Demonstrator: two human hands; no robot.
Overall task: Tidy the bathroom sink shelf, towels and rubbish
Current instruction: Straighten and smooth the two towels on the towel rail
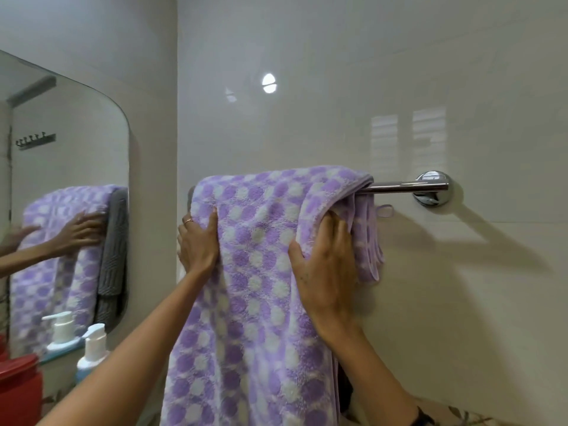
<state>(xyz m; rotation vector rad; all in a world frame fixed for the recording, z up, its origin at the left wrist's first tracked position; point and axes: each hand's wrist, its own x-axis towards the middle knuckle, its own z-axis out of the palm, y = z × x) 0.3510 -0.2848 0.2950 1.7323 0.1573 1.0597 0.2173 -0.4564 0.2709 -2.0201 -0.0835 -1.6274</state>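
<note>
Lilac spotted towel (258, 272) hangs over the chrome towel rail (399, 187). The left hand (198, 244) presses flat on its left edge; the right hand (322, 265) grips a bunched fold. Tugging unevenly could drag it off the rail.

The purple dotted towel (255, 272) hides the rail's left end and runs off the bottom edge. The red container (18, 385) is cut by the left edge.

Soft even light – wall tiles (338, 87) glare (edges bowed, blurry).
</note>
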